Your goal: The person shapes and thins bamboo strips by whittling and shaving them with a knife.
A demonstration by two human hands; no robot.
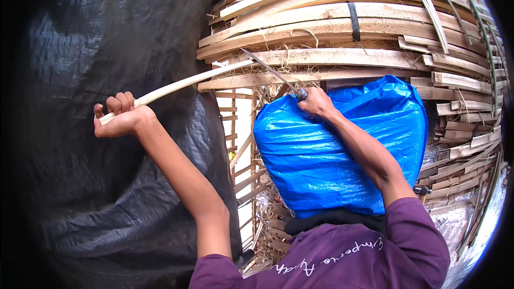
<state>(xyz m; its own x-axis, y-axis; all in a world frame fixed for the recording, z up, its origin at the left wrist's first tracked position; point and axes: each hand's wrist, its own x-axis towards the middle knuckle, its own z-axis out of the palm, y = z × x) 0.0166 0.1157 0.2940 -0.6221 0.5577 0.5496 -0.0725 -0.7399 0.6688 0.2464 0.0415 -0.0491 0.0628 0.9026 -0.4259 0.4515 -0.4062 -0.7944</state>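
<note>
A long, pale bamboo strip [187, 82] runs from my left hand [124, 113] up to the right. The fingers of that hand are curled round its near end, with the arm stretched out to the left. My right hand [317, 104] grips the dark handle of a knife [272, 71], and its narrow blade points up and to the left. Near its tip the blade crosses the far end of the strip, over the wooden slats [342, 58]. A blue tarp [342, 150] covers my lap below my right forearm.
Black plastic sheeting [123, 192] hangs along the left side. Stacked split pieces [463, 81] lie at the right, and thin loose strips [428, 8] lean across the upper right. Shavings [267, 90] cling around the slats. A slatted gap [241, 123] shows between the sheeting and the tarp.
</note>
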